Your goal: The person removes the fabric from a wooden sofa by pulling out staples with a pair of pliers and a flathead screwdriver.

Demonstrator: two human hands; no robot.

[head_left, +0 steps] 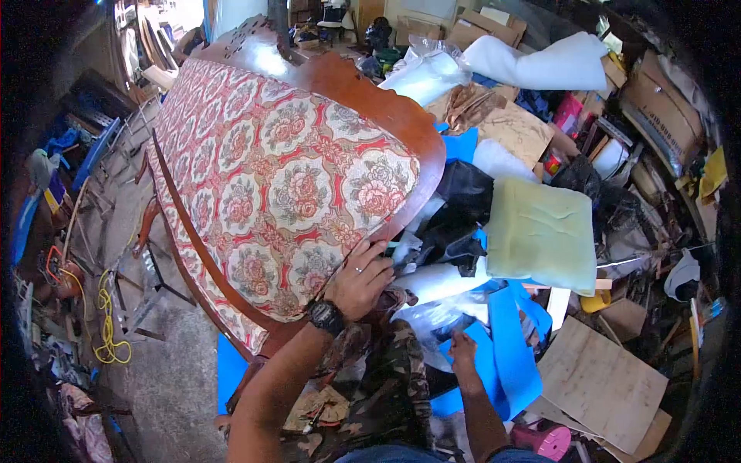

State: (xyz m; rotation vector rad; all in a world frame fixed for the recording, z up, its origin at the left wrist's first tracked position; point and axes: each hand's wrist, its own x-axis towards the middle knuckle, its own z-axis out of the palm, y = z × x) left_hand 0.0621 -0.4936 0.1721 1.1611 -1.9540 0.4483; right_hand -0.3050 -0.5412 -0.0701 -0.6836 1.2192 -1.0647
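Note:
Patterned floral fabric (301, 193) covers the large padded panel of a carved wooden seat frame (363, 85), which stands tilted in front of me. My left hand (361, 279), with a ring and a wrist watch (324, 315), lies on the fabric's lower right edge, its fingers slightly bent and a little apart. Lower right, my right hand (463, 347) is closed beside clear plastic and blue sheet material (513, 347). Whatever its fingers hold is too small to make out.
A yellow-green foam cushion (540, 231) rests on the pile at right. Below it lie a plywood board (606, 378) and a pink spool (552, 441). Rolled white foam (540, 62) and cardboard lie behind. A yellow cord (108, 324) is on the floor at left.

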